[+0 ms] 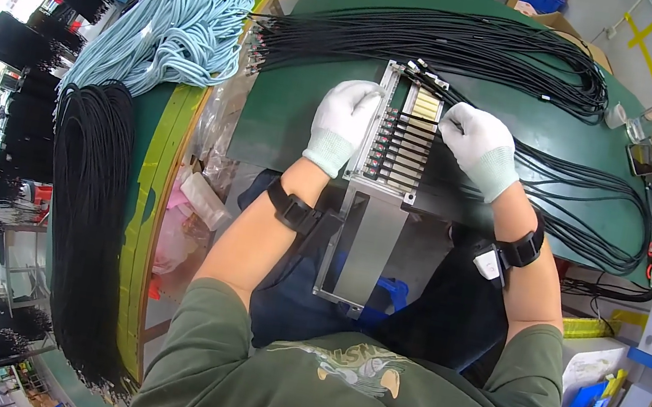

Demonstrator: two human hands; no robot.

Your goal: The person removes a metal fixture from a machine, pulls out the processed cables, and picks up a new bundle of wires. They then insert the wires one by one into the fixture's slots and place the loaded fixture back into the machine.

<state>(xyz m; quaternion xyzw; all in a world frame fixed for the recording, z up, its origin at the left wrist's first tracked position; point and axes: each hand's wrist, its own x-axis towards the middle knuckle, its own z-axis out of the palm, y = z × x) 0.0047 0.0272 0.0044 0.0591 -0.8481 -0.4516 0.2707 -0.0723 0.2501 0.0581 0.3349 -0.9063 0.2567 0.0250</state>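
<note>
the left hand lies with its gloved fingers curled against the 9 o'clock edge of a metal cable fixture; the right hand pinches a black cable end at the fixture's 3 o'clock edge. this looks like seating cable ends into slots; the next one needs careful alignment. the fixture is a grey slotted plate at the green bench centre, its rows mostly filled.
</note>
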